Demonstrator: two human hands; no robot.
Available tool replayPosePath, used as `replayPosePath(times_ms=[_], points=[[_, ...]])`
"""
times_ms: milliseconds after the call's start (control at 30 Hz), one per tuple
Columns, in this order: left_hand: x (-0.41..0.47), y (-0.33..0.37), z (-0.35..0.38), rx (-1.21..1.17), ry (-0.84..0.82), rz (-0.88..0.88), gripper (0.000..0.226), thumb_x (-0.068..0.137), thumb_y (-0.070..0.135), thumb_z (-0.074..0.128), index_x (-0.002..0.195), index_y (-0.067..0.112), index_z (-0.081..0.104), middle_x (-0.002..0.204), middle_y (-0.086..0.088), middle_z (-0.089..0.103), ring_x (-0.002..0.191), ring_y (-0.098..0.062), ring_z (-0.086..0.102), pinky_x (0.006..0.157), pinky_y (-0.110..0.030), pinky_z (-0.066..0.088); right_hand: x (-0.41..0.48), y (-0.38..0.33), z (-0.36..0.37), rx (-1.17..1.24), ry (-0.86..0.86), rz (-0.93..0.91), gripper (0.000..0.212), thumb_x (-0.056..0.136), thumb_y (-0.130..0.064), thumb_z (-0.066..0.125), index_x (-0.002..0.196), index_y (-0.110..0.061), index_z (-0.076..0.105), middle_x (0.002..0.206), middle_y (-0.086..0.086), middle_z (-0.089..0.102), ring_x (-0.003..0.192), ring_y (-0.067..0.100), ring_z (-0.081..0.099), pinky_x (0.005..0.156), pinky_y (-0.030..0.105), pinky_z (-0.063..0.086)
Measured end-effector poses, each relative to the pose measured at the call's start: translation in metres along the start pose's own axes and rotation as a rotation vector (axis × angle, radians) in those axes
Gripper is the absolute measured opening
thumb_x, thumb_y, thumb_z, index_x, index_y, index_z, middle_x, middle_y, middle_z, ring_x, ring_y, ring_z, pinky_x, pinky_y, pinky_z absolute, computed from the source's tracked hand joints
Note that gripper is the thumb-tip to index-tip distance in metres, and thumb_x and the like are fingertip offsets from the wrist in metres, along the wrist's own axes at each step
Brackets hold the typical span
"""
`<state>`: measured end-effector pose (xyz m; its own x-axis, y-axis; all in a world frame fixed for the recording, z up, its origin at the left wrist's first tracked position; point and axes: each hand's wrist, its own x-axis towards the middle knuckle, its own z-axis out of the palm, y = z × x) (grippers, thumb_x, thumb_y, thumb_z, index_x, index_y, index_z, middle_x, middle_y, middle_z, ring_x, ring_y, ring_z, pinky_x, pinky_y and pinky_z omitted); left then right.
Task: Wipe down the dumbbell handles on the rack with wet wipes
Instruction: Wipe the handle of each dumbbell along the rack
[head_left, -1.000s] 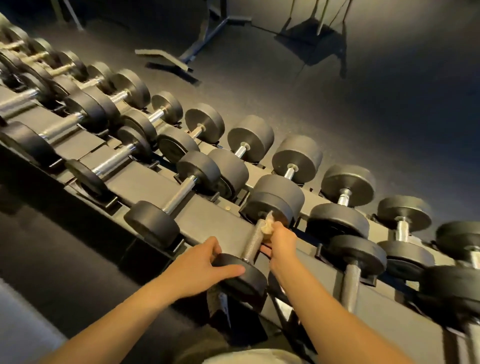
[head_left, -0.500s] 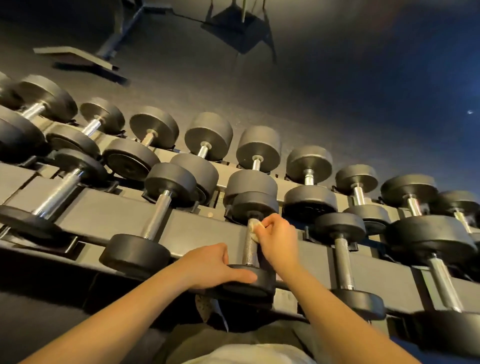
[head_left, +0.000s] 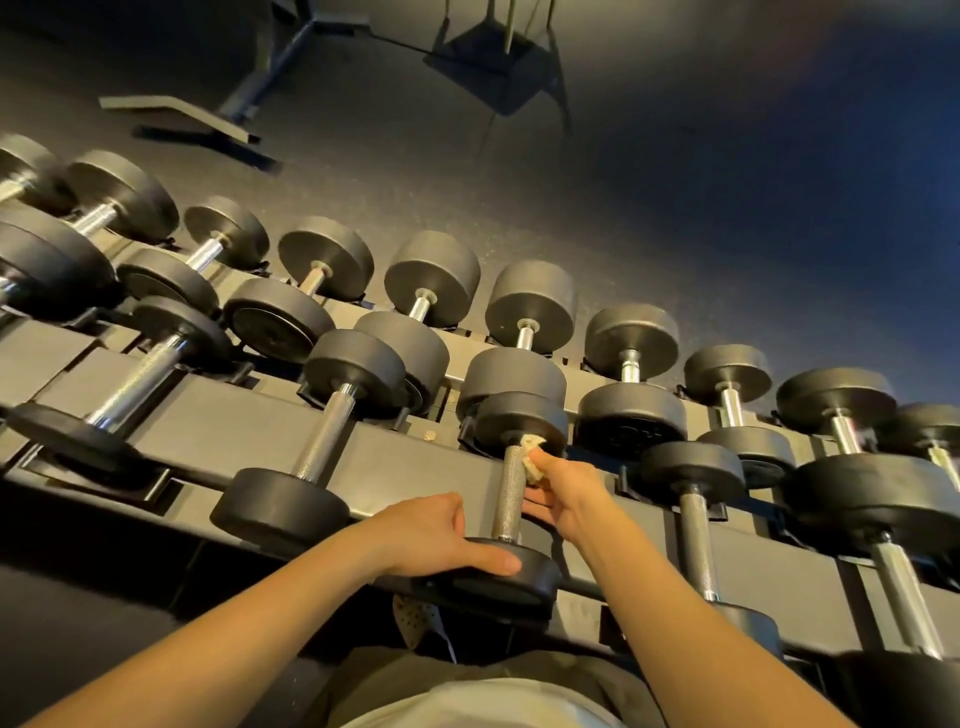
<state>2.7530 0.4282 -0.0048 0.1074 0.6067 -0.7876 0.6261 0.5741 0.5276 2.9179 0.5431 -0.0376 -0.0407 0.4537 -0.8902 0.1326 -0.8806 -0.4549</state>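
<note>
**Dumbbell** (head_left: 511, 519): lower tier of the rack (head_left: 234, 431), laid fore-and-aft in its cradle.
- Heads: thick round discs, matte black, seemingly rubber-coated.
- Handle (head_left: 509, 493): straight cylinder of bright steel, finely knurled.

**Left grip** (head_left: 441, 535): clasped over the near head (head_left: 498, 577), with the thumb laid along its rim. The dumbbell is judged to be steadied this way against rolling while it is rubbed.

**Right grip** (head_left: 563, 491): clenched on the wet wipe (head_left: 532, 460).

**Wet wipe:** off-white, soft, crumpled into a small wad. It is pressed against the upper end of the handle, just below the far head (head_left: 522, 421). The wad is probably bunched so that pressure is carried into the knurling.

**Neighbouring dumbbells** (head_left: 324, 431): ranged parallel on both tiers, of like make, with handles exposed for reach. Which of them have been wiped cannot be told.
</note>
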Motion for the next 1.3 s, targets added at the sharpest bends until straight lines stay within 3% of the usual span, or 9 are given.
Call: replayPosePath(times_ms=[200,400,533,733,833,933,1033,1200,1300], points=[[0.0,-0.006,-0.003,-0.047,-0.01,-0.001,0.085,0.051,0.095,0.068,0.099,0.027,0.057,0.097,0.004,0.067,0.085,-0.012,0.058,0.076,-0.032,0.047,0.004,0.001,0.015,-0.22,0.118,-0.164,0.037,0.093,-0.035,0.073,0.113,-0.006,0.063,0.094,0.012,0.074,0.082,0.026,0.074,0.064,0.038,0.064],[0.002,-0.003,-0.004,-0.024,-0.036,-0.011,0.079,0.059,0.092,0.067,0.101,0.027,0.055,0.098,0.004,0.065,0.086,-0.011,0.057,0.076,-0.03,0.046,-0.005,-0.017,0.032,-0.979,0.305,-0.367,0.04,0.094,-0.048,0.063,0.113,-0.014,0.053,0.095,0.004,0.06,0.081,0.021,0.06,0.065,0.03,0.055],[0.002,-0.004,-0.003,-0.002,-0.039,0.006,0.076,0.061,0.091,0.067,0.101,0.026,0.058,0.095,0.004,0.065,0.087,-0.012,0.059,0.079,-0.031,0.049,-0.018,-0.025,0.04,-1.432,0.291,-0.347,0.029,0.1,-0.031,0.059,0.12,-0.011,0.064,0.105,0.008,0.065,0.098,0.026,0.064,0.085,0.035,0.055],[0.001,-0.015,-0.017,-0.203,-0.011,0.127,0.056,0.071,0.074,0.075,0.096,0.024,0.074,0.092,0.004,0.073,0.088,-0.013,0.069,0.079,-0.028,0.056,-0.051,-0.015,0.017,-1.686,0.15,-0.505,0.026,0.105,-0.035,0.053,0.113,-0.012,0.063,0.095,0.006,0.066,0.088,0.022,0.065,0.08,0.035,0.054],[0.005,0.001,-0.016,-0.339,0.222,0.218,0.03,0.081,0.053,0.078,0.092,0.025,0.073,0.08,0.003,0.07,0.076,-0.012,0.066,0.08,-0.038,0.057,-0.054,-0.01,0.0,-1.524,0.062,-0.458,0.033,0.103,-0.046,0.051,0.092,-0.017,0.063,0.08,0.001,0.062,0.073,0.016,0.061,0.069,0.03,0.052],[0.013,0.024,-0.009,-0.469,0.385,0.303,0.018,0.089,0.026,0.077,0.104,0.028,0.067,0.08,0.003,0.066,0.071,-0.008,0.063,0.077,-0.035,0.058,-0.054,-0.02,-0.006,-1.029,0.111,-0.525,0.035,0.102,-0.037,0.056,0.074,-0.016,0.061,0.066,0.0,0.056,0.058,0.01,0.053,0.057,0.025,0.043],[0.026,0.038,-0.003,-0.376,0.432,0.387,0.031,0.089,0.027,0.076,0.117,0.034,0.064,0.095,0.009,0.069,0.085,-0.005,0.067,0.079,-0.025,0.059,-0.055,-0.03,0.002,-0.597,-0.038,-0.34,0.022,0.101,-0.028,0.06,0.095,-0.01,0.07,0.086,0.008,0.072,0.074,0.014,0.068,0.065,0.027,0.055],[0.047,0.036,-0.006,-0.198,0.691,0.391,0.018,0.095,0.029,0.07,0.113,0.024,0.074,0.102,0.009,0.063,0.094,-0.009,0.063,0.081,-0.027,0.056,-0.06,-0.049,-0.004,-0.654,-0.296,-0.2,0.022,0.101,-0.025,0.059,0.106,-0.008,0.073,0.095,0.014,0.075,0.077,0.018,0.071,0.067,0.027,0.059],[0.061,0.033,-0.002,-0.161,0.882,0.252,0.018,0.092,0.037,0.074,0.104,0.024,0.077,0.099,0.008,0.056,0.096,-0.012,0.056,0.076,-0.029,0.051,-0.036,-0.06,-0.016,-0.717,0.069,-0.416,0.021,0.099,-0.018,0.056,0.09,-0.008,0.072,0.075,0.011,0.071,0.065,0.022,0.066,0.067,0.042,0.063]])
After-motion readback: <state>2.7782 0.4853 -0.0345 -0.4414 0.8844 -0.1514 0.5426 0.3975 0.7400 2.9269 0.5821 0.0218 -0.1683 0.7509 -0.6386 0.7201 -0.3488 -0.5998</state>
